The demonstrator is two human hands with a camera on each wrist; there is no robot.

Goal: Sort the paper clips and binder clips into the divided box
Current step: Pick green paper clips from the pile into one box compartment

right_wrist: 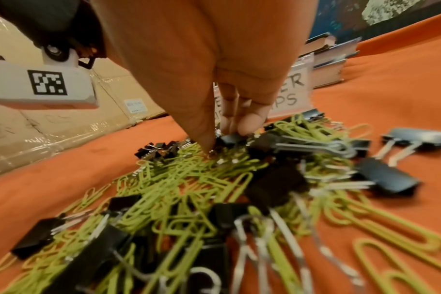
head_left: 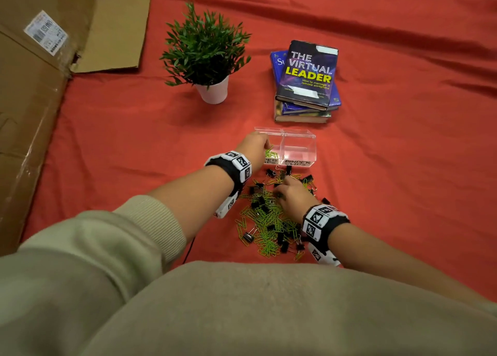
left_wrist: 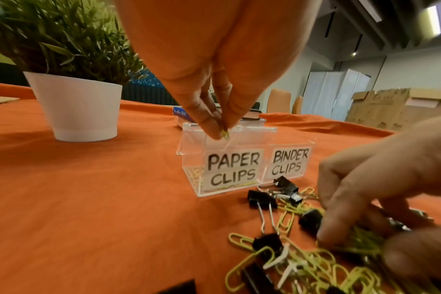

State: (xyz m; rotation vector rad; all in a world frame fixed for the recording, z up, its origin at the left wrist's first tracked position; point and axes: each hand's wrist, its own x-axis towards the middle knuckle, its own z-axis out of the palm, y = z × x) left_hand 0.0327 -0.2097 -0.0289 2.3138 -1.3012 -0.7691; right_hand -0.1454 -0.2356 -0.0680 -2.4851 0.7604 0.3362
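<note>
Now both hands work at the clips, one at the divided box point(head_left: 298, 151), one in the pile.
Left hand point(head_left: 254, 147) pinches a green paper clip point(left_wrist: 225, 134) above the box's PAPER CLIPS compartment; right hand point(head_left: 291, 196), fingers curled down, presses into the mixed pile point(head_left: 269, 221) beneath it, fingertips point(right_wrist: 248, 127) touching a black binder clip point(right_wrist: 233, 138), grip unclear.

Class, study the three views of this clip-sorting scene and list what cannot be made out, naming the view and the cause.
1. Head view: the left hand covers part of the divided box label.
2. Right wrist view: whether the right hand grips a binder clip; fingers and blur hide it.
3. Left wrist view: the paper clip is mostly hidden by the pinching fingers.
</note>
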